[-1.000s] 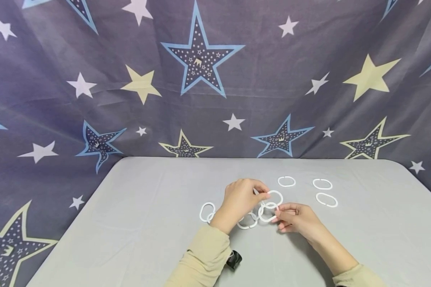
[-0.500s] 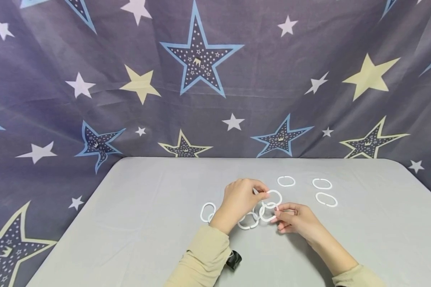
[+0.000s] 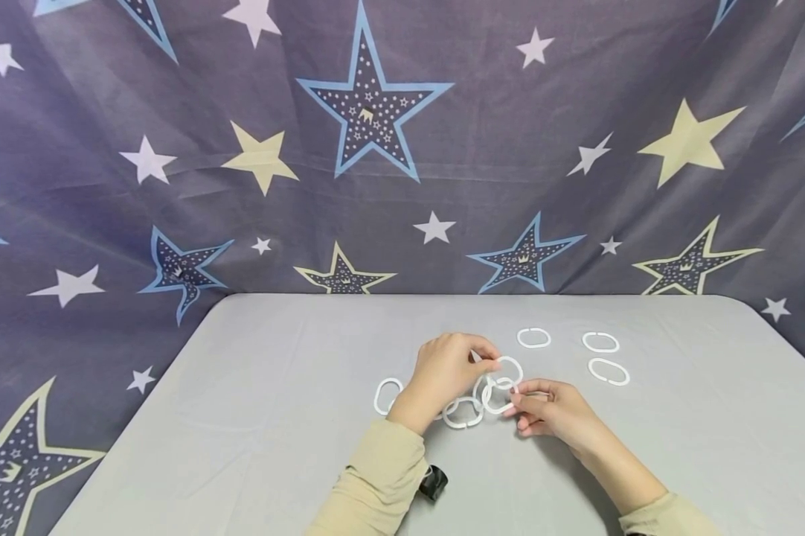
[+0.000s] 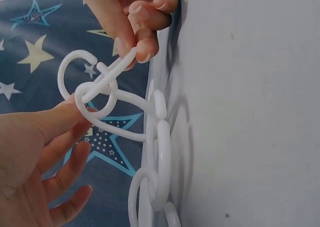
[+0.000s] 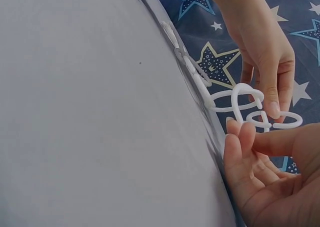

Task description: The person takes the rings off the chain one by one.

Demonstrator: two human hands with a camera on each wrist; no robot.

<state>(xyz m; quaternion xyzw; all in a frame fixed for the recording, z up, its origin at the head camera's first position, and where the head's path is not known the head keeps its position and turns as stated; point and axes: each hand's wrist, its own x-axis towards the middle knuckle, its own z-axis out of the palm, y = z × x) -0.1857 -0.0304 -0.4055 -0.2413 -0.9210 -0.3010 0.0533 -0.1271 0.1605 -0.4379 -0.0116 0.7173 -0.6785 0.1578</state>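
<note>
Left hand (image 3: 446, 368) fingers pinching end ring (image 3: 510, 369), right hand (image 3: 553, 409) fingers pinching next ring (image 3: 498, 397) of white chain (image 3: 463, 412)

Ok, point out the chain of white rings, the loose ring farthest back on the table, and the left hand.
chain of white rings (image 3: 465, 413), head view, on a link lying flat.
loose ring (image 3: 533, 338), head view, on its rim.
left hand (image 3: 446, 368), head view, on the back of the hand.
</note>
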